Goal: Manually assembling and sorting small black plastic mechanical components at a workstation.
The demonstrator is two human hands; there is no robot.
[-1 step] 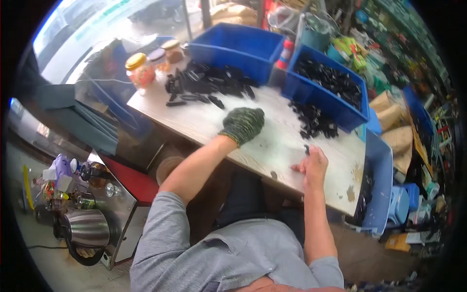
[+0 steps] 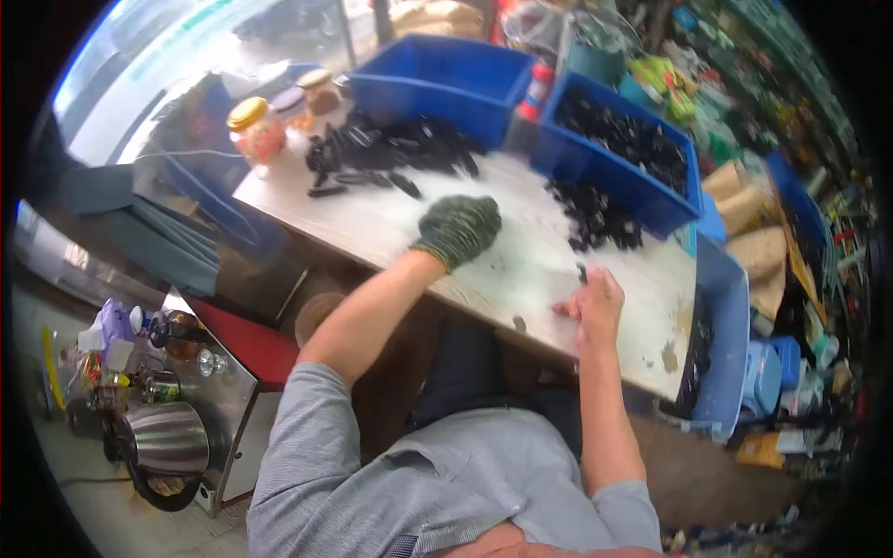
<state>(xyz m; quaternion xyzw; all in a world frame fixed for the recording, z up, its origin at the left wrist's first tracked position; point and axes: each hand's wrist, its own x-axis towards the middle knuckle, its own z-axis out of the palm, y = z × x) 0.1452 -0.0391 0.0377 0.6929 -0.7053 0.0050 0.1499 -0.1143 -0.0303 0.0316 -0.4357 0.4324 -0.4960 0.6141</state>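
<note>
Nearest me, my bare right hand (image 2: 591, 307) is pinched closed on a small black part (image 2: 581, 272) at the table's (image 2: 372, 223) front edge. Just beyond, my gloved left hand (image 2: 459, 230) rests curled, knuckles up; I cannot tell if it holds anything. Farther back lie black parts (image 2: 391, 153), blue bins (image 2: 437, 79) and jars (image 2: 256, 130)

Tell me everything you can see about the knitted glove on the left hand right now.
The dark green knitted work glove covers the whole left hand, ending in a ribbed cuff at the wrist where the bare forearm begins. The fabric looks like coarse mottled yarn, green flecked with darker thread. The hand is curled, knuckles up, its fingers bent under and out of sight, resting on or just above the pale worn wooden tabletop. It lies between two heaps of small black parts and touches neither. Whether it holds anything cannot be told.
</note>
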